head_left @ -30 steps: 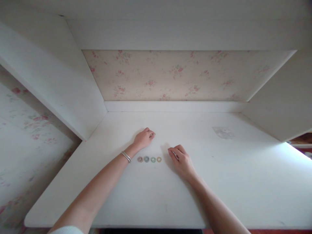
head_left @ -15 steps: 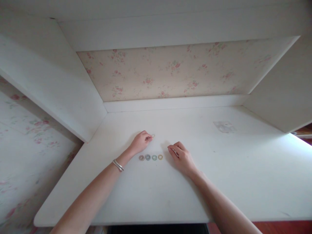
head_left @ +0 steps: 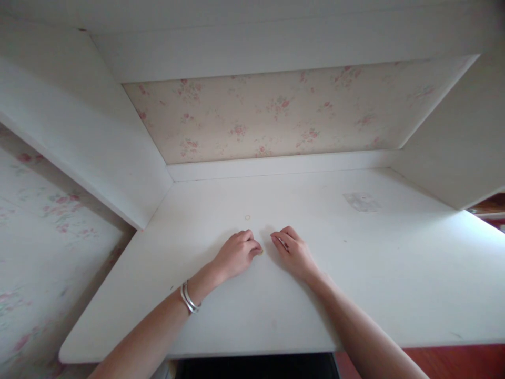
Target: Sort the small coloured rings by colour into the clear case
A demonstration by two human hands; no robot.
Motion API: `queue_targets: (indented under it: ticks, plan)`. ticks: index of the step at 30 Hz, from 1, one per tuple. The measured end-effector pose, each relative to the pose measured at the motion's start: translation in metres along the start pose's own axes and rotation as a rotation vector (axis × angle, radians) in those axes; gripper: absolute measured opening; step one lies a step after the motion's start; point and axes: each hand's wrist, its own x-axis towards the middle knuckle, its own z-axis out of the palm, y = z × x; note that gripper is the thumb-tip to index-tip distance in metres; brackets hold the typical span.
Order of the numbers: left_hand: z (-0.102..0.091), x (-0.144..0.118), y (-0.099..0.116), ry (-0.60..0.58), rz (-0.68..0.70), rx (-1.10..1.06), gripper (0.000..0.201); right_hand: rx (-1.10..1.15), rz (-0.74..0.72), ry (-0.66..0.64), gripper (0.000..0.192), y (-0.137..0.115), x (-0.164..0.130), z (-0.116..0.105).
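My left hand [head_left: 239, 254] is closed in a pinch low over the white tabletop. At its fingertips shows the edge of a yellow ring [head_left: 261, 252]. The other small coloured rings in that row are hidden behind this hand. A thin pale yellow ring [head_left: 248, 217] lies by itself on the table, a little beyond the left hand. To the right, my right hand [head_left: 295, 253] rests on the table with thumb and fingers curled together, and nothing shows in it. A small space separates the two hands.
A clear plastic packet [head_left: 362, 201] lies flat on the white table [head_left: 394, 284] at the back right. White panels [head_left: 130, 158] enclose the table on the left and right, and a low ledge [head_left: 284, 165] runs along the back below flowered wallpaper.
My left hand has let go of the thin pale ring and come nearer and to the right, onto the yellow ring, covering the row. My right hand stays in place.
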Motion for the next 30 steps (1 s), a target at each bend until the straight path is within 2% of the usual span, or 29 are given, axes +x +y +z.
queue_targets:
  ticks: [5, 9, 12, 17, 20, 23, 26, 30]
  plan:
    - [0.004, 0.002, -0.001, -0.023, 0.024, 0.052, 0.023, -0.009, 0.001, -0.008, 0.029, 0.0, 0.0, -0.001]
    - [-0.002, 0.002, -0.002, -0.028, 0.03, 0.028, 0.023, -0.013, 0.004, -0.014, 0.028, 0.0, -0.001, 0.0]
    - [-0.015, 0.0, -0.01, 0.079, -0.049, -0.097, 0.025, -0.007, 0.004, -0.024, 0.027, 0.001, -0.001, -0.001]
    - [-0.032, -0.015, -0.042, 0.288, -0.305, -0.298, 0.029, -0.03, 0.02, -0.074, 0.026, 0.002, 0.005, 0.003]
    - [-0.029, -0.029, -0.059, 0.321, -0.488, -0.449, 0.033, -0.115, 0.0, -0.156, 0.024, -0.002, 0.019, 0.011]
    - [-0.023, -0.039, -0.069, 0.32, -0.601, -0.578, 0.038, -0.226, -0.024, -0.244, 0.027, -0.01, 0.042, 0.023]
    - [-0.022, -0.042, -0.072, 0.317, -0.634, -0.648, 0.039, -0.332, -0.019, -0.338, 0.031, -0.016, 0.07, 0.036]
    - [-0.023, -0.043, -0.074, 0.294, -0.613, -0.686, 0.039, -0.425, -0.019, -0.497, 0.028, -0.018, 0.097, 0.047]
